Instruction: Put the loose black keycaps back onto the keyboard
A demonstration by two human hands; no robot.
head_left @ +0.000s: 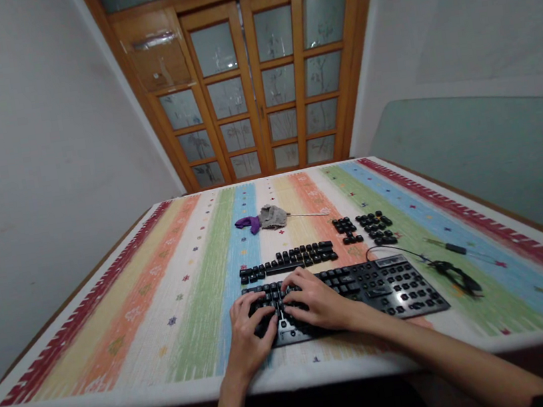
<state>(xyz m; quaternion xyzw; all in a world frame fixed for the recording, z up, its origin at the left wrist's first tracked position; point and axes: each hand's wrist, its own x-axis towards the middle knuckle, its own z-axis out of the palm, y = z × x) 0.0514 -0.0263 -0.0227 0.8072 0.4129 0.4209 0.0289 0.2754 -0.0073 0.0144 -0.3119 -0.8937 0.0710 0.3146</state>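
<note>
A black keyboard lies on the table, with keycaps on its left and middle part and bare switch positions on the right. My left hand curls over the keyboard's left end, its thumb across the front keys. Beside it, my right hand is bent over the keys, index finger and thumb apart, their tips touching the left part. Whether a small keycap lies under those fingertips cannot be seen. Behind the keyboard, loose black keycaps stand in rows, with a long space bar in front.
More loose keycaps are grouped at the back right. A grey cloth and a purple cloth lie farther back, beside a thin rod. At the right are a coiled cable and a black-handled screwdriver-like tool.
</note>
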